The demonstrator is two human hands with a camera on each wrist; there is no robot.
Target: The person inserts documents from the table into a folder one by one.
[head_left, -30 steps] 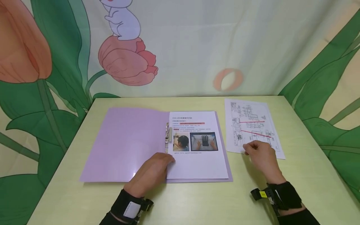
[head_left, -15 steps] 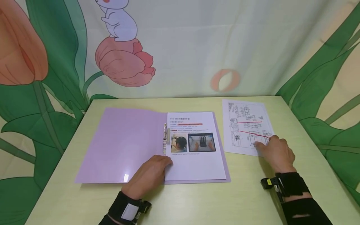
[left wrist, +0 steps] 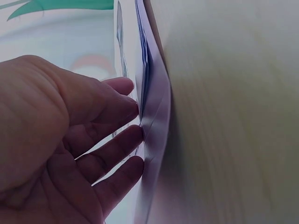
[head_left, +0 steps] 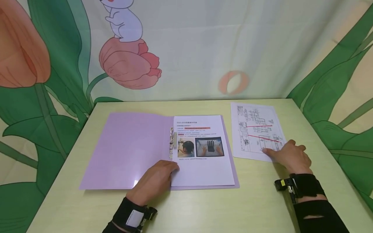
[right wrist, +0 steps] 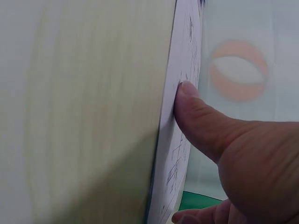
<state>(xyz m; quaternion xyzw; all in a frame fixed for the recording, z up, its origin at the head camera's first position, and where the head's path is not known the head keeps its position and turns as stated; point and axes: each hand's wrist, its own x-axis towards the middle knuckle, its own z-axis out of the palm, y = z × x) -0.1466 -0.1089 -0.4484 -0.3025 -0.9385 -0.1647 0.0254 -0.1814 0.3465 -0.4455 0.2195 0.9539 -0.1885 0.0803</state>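
A purple ring binder [head_left: 125, 152] lies unfolded on the table, with a printed page [head_left: 204, 174] on its right side. My left hand [head_left: 154, 179] rests at the lower part of the binder's spine. In the left wrist view its fingers are loosely bent, with the thumb at the page edges [left wrist: 143, 70] and other fingertips against the purple cover [left wrist: 156, 126]. To the right, my right hand [head_left: 292, 158] rests on the lower right corner of a loose drawing sheet [head_left: 253, 113] with red lines. Its thumb [right wrist: 201, 119] lies straight on the sheet, fingers spread toward the right edge.
The binder's metal clip [head_left: 171, 142] stands along the spine. Pale table surface [head_left: 209, 210] shows in front of the binder. A curtain [head_left: 186, 48] with flower prints hangs right behind the table's back edge.
My right hand has moved right from the sheet's lower edge to its lower right corner, its fingers spreading apart. My left hand stays at the binder's spine.
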